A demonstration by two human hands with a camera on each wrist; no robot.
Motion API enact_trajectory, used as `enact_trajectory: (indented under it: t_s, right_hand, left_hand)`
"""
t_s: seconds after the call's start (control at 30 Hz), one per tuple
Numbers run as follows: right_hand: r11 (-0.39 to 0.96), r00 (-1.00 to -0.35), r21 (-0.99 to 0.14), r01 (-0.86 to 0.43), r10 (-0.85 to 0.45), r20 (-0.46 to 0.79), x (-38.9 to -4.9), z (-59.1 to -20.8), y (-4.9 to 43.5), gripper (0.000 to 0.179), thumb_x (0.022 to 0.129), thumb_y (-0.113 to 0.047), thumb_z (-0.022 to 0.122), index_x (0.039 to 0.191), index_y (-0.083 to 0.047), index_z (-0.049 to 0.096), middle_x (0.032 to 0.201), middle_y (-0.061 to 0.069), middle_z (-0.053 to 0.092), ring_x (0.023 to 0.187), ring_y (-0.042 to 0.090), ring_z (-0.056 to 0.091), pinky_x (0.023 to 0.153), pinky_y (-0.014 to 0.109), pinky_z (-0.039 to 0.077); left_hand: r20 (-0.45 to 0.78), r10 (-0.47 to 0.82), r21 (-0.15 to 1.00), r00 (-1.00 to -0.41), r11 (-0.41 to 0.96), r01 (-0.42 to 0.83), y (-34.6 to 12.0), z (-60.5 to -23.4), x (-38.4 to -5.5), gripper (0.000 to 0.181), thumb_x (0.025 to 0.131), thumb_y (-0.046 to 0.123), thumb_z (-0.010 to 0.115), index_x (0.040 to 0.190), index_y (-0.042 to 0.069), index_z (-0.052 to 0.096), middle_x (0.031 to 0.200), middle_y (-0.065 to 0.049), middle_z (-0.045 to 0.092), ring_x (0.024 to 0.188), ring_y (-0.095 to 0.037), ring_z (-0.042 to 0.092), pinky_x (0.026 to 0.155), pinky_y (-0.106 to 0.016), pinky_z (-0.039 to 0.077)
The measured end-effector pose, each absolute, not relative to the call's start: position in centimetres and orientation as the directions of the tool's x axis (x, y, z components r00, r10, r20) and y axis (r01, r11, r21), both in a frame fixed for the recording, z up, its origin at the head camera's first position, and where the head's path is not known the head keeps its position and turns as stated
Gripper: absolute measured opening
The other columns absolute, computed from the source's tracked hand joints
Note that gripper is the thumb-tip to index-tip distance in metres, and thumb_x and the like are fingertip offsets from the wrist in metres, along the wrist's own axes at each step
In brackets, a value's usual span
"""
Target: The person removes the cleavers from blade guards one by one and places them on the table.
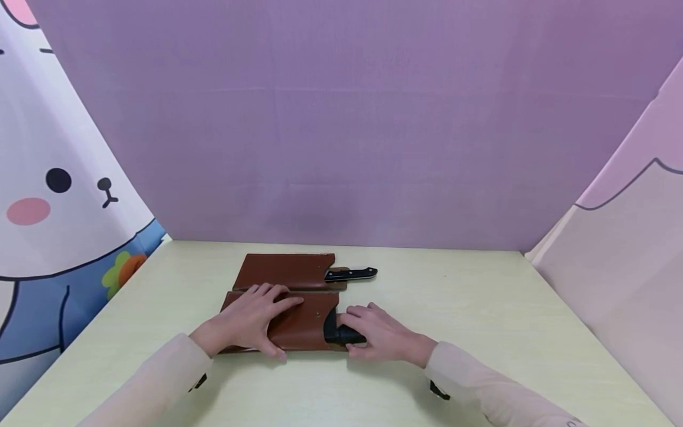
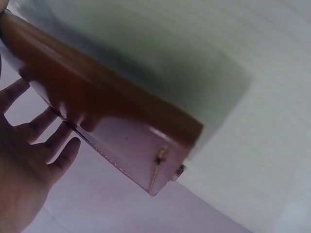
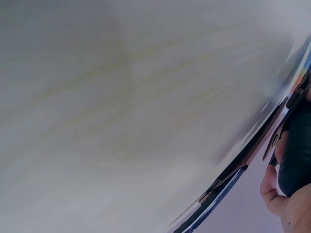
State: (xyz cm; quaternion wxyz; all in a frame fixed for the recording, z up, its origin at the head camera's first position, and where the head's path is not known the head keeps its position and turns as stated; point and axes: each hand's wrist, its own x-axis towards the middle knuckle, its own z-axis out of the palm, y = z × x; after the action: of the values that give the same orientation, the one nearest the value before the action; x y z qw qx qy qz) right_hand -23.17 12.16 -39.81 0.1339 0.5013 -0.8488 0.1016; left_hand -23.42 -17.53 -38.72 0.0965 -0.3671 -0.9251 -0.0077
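A brown leather knife sheath (image 1: pixel 301 332) lies near the middle of the table. My left hand (image 1: pixel 253 314) spans its left half, thumb at the near edge and fingers toward the far edge. In the left wrist view, fingertips meet the stitched edge of the glossy leather (image 2: pixel 97 102). From the sheath's right mouth comes a thick black knife handle (image 1: pixel 349 335). My right hand (image 1: pixel 381 337) grips this handle, fingers curled about it. The right wrist view shows the rounded handle (image 3: pixel 299 160) against the palm. Any blade is hidden inside the leather.
Just behind lies a second brown sheath (image 1: pixel 283 270). A knife with a riveted black handle (image 1: pixel 353 274) sticks out of its right end. The pale wooden table (image 1: pixel 453 308) meets a purple cloth backdrop (image 1: pixel 341 130), and printed cartoon curtains (image 1: pixel 53 237) hang at the sides.
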Motion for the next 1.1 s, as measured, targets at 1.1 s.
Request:
enact_trajectory:
  t_s: [1.1]
  right_hand:
    - [0.459, -0.405, 0.031, -0.888, -0.811, 0.422, -22.73, -40.32, 13.07, 0.033, 0.071, -0.029, 0.065, 0.100, -0.020, 0.055, 0.089, -0.009, 0.057, 0.076, 0.003, 0.050, 0.065, 0.018, 0.032]
  left_hand:
    - [0.166, 0.650, -0.061, -0.741, 0.757, 0.650, -17.47, -38.91, -23.35, 0.103, 0.054, 0.084, 0.056, 0.138, 0.027, 0.040, 0.128, -0.007, 0.044, 0.113, -0.027, 0.043, 0.090, -0.048, 0.037]
